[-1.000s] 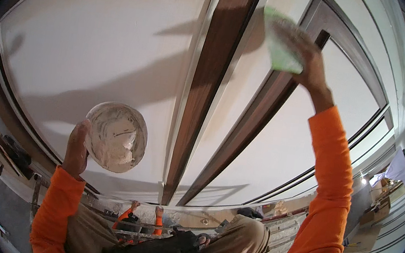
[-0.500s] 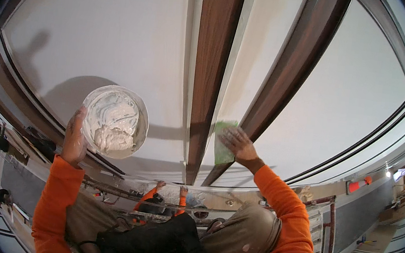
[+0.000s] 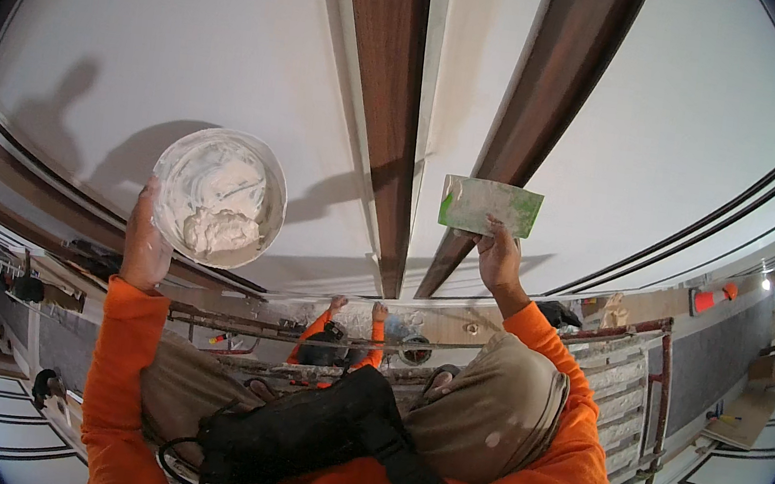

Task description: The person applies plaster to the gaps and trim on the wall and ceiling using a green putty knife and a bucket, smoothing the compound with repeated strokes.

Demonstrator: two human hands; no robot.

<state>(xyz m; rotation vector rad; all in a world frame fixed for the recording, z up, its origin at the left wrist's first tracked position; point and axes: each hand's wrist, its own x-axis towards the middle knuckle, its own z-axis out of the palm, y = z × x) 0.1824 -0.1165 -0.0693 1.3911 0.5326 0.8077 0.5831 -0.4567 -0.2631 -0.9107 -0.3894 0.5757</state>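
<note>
My left hand grips the side of a round white tub, its opening facing me. Off-white filler paste lies heaped in the lower part and is smeared over the inside. In my right hand is a green flexible spreader, pinched at its lower edge and streaked with pale paste. The spreader is in front of a dark brown wood trim strip; whether it touches the strip I cannot tell. Another brown strip runs up the white wall panel between my hands.
I am on a raised scaffold with a paste-spattered slatted platform and rusty rails. Below, a co-worker in orange sleeves works near the wall's foot, beside a dark bucket. A red-orange cone lies on the floor at right.
My right hand has moved right and turned, bringing the spreader away from the pale strip between the brown trims. The tub is slightly higher. The whole view has shifted a little.
</note>
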